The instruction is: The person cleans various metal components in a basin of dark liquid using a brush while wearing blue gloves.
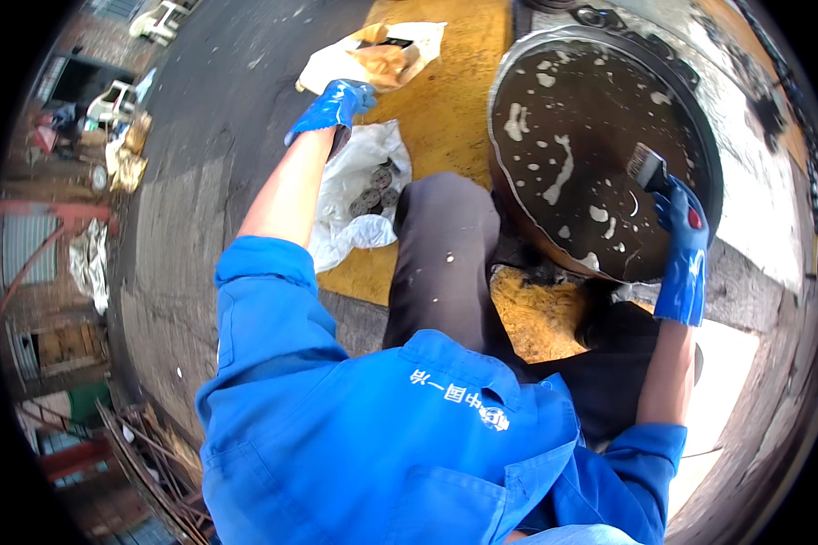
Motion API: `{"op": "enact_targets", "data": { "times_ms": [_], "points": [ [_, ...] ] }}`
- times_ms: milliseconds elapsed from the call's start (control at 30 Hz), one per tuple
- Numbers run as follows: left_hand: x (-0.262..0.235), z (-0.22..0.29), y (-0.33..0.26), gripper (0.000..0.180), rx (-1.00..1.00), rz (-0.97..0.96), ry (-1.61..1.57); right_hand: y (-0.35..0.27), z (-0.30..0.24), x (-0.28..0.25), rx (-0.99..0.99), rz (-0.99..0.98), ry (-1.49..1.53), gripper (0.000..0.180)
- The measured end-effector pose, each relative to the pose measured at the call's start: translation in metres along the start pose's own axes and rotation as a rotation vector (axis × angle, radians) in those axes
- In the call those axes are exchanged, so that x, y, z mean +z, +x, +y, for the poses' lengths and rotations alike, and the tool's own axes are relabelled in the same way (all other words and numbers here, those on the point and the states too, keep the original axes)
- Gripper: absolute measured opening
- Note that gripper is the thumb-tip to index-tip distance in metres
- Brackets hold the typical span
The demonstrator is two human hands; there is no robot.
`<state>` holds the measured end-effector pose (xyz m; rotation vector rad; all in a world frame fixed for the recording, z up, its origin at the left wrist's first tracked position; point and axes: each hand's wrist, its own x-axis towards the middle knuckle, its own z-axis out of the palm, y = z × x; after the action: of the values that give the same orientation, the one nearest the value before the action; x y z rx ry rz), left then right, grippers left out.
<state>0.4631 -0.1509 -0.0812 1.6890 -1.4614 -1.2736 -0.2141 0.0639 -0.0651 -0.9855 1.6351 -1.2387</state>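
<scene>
Gripping a brush [647,168] in the curled right hand [684,218], pointed forward-left over a round tub [707,150]. With the left hand [336,103] beside a pale sack [330,62], cannot tell its openness or grip.

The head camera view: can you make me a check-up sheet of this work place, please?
Surface: yellow patch, scuffed and stained.
Job's things: round basin of dark liquid with pale patches; brush; white bag holding dark round pieces; farther pale bag with orange-brown contents.
Clutter: crumpled pale sheet, far left.
Left hand: blue-gloved, at the farther bag's near edge; grip unclear.
Right hand: blue-gloved fingers closed around the brush.
Cables: nothing seen for certain.
Surroundings: white chairs, upper left.
</scene>
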Motion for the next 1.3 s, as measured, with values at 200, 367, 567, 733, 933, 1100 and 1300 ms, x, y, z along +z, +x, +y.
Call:
{"op": "enact_targets", "data": {
  "times_ms": [200,367,567,733,933,1100,1300],
  "points": [
    [0.143,0.130,0.035,0.049,0.398,-0.183,0.310,0.003,-0.006,0.007,-0.105,0.059,0.013,0.039],
    [0.292,0.209,-0.026,0.056,0.464,-0.271,0.546,-0.007,-0.031,0.009,-0.108,0.152,-0.116,0.023],
    [0.376,0.170,-0.006,0.068,0.498,-0.210,1.116,0.000,-0.028,0.001,-0.244,0.193,-0.357,0.025],
    [0.411,0.166,-0.003,0.060,0.184,-0.408,1.386,0.002,-0.043,-0.010,-0.192,0.166,-0.461,0.027],
    [0.437,0.206,-0.045,0.071,0.152,-0.678,1.719,0.012,-0.036,-0.020,-0.212,0.191,-0.529,0.028],
    [0.445,0.196,-0.062,0.076,0.182,-0.458,1.821,0.010,-0.040,-0.016,-0.199,0.153,-0.583,0.029],
    [0.422,0.164,-0.017,0.051,0.326,-0.121,1.663,0.002,-0.052,-0.013,-0.204,0.146,-0.611,0.027]
  ]
}}
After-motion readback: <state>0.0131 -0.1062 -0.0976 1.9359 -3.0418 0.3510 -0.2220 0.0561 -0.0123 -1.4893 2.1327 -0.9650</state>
